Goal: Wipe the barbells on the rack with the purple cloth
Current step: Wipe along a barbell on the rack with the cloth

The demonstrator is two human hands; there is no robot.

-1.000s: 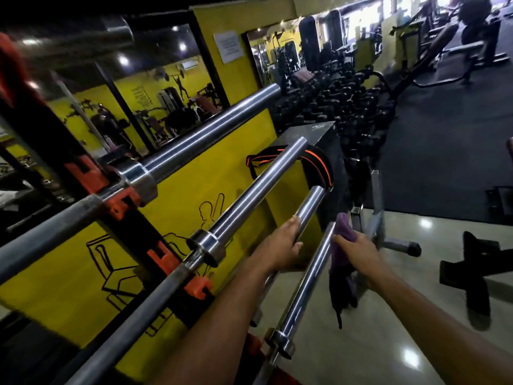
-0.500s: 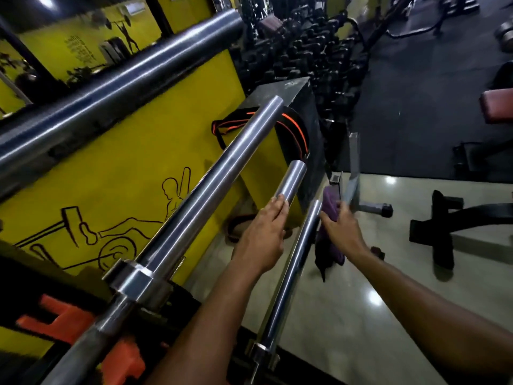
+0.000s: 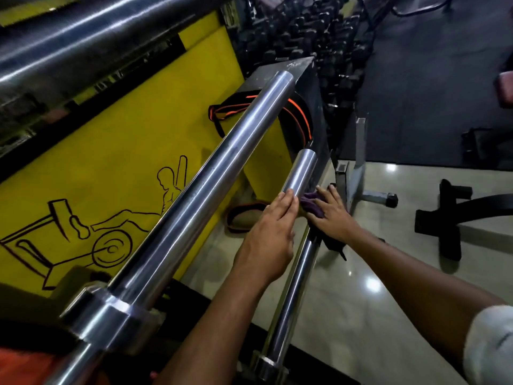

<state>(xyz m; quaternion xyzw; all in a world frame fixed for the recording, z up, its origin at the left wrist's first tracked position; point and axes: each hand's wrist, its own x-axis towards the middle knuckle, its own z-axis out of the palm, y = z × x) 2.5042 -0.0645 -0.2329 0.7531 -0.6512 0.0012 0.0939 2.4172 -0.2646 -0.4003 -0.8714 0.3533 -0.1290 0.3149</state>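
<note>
Half-hidden purple cloth under right hand

The right hand now lies flatter, fingers spread, pressing the purple cloth against the end of the lowest barbell sleeve, where earlier it gripped the cloth bunched beside that sleeve. The left hand rests further along the short barbell sleeve, fingers straightened.

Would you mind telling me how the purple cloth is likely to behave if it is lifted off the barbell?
The purple cloth is probably floppy: it bunches under the right hand and its tail hangs limp beside the lowest barbell. It likely weighs little, and would slide easily on that polished steel.
</note>
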